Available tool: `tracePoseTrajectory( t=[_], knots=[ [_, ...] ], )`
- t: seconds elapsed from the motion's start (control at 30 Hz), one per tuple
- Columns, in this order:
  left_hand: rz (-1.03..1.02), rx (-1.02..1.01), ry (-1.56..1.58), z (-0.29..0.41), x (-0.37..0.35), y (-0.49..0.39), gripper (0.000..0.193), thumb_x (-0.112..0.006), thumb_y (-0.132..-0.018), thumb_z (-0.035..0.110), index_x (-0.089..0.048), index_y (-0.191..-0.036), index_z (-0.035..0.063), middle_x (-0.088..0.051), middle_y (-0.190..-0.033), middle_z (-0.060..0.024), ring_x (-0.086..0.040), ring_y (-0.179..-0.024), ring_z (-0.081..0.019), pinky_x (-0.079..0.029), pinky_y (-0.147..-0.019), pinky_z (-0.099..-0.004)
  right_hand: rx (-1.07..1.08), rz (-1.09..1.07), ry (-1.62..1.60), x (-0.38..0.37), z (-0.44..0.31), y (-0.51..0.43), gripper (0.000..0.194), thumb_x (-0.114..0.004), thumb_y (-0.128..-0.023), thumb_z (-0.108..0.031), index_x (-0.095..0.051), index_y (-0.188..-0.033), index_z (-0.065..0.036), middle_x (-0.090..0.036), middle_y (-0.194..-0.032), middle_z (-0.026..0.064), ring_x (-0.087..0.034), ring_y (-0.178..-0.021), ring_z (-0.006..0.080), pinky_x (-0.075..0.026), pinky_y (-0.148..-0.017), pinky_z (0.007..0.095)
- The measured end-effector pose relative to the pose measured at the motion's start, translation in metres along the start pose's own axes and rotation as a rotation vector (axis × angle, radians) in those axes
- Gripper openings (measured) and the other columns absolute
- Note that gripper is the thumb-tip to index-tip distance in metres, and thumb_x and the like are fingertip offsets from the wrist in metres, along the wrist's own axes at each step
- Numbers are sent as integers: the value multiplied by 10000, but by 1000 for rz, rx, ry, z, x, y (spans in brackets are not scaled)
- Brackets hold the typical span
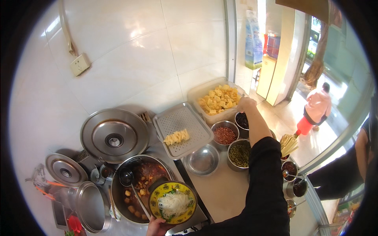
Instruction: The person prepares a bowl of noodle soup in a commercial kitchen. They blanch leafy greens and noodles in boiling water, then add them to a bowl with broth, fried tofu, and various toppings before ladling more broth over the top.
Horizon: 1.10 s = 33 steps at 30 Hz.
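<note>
My left hand [158, 226] grips the rim of a yellow patterned bowl [192, 210], thumb on top. White noodles [174, 203] lie in the bowl with some green leaves showing around them. The bowl overlaps the right edge of a large steel pot [118, 206] of red broth, where a ladle [136, 191] rests among chunks of food. Stretched far forward, my right hand [247, 104] is curled at the right rim of a plastic tub [193, 96] of yellow, fried-looking pieces [220, 98]. It seems closed on a thin utensil, mostly hidden, reaching into the tub.
A perforated steel tray [177, 118] holds a pale folded skewer [177, 137]. Beside it stand a steel bowl [202, 160], a pot of peanuts [225, 135] and a pot of chopped greens [239, 153]. Lids [115, 135] lean at left. A person [317, 104] is outside.
</note>
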<state>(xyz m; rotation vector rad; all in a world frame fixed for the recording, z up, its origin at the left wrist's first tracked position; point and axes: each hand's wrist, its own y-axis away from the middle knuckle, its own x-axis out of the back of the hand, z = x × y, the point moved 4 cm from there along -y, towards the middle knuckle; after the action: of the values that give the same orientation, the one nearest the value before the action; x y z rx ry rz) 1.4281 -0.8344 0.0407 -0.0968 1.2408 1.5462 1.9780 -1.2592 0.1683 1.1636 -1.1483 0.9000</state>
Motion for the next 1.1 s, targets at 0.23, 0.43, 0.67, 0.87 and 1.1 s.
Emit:
tracePoseTrajectory(
  t=[0.23, 0.43, 0.67, 0.87, 1.1],
  knots=[
    [49, -47, -18, 1, -6, 2, 831, -517, -776, -49, -275, -1554, 116, -382, -1553, -238, -408, -1409, -509, -339, -1154, -712, 121, -36, 75, -15, -7, -21, 334, -624, -927, -231, -730, -1215, -99, -678, -1321, 116, -673, -1175, 295, -572, -915, 436],
    [-9, -44, -15, 9, -32, -2, 817, -508, -787, -61, -285, -1543, 155, -408, -1534, -200, -423, -1403, -495, -364, -1127, -722, 5, 116, -67, -28, -15, -30, 380, -699, -819, -163, -742, -1188, -79, -721, -1247, 130, -695, -1153, 290, -582, -900, 424],
    [69, -58, -60, 19, -45, -13, 792, -499, -782, -60, -275, -1518, 127, -451, -1459, -239, -516, -1295, -519, -477, -992, -748, 177, 46, 43, -35, -13, -35, 346, -657, -852, -170, -738, -1168, -54, -730, -1217, 144, -701, -1127, 306, -589, -894, 426],
    [-1, -58, -78, 41, -56, -47, 781, -543, -777, -59, -358, -1499, 172, -516, -1440, -162, -537, -1300, -467, -498, -975, -713, 256, 129, -11, -9, -3, -6, 299, -664, -818, -167, -755, -1060, -19, -751, -1088, 177, -722, -1033, 339, -593, -853, 429],
    [-101, 61, -8, 81, -110, -111, 710, -487, -840, -100, -360, -1470, 203, -501, -1431, -144, -569, -1263, -426, -568, -911, -678, 221, 207, -148, -20, 15, -8, 235, -685, -782, -187, -781, -930, -32, -752, -974, 203, -730, -939, 362, -588, -803, 447]
  ],
)
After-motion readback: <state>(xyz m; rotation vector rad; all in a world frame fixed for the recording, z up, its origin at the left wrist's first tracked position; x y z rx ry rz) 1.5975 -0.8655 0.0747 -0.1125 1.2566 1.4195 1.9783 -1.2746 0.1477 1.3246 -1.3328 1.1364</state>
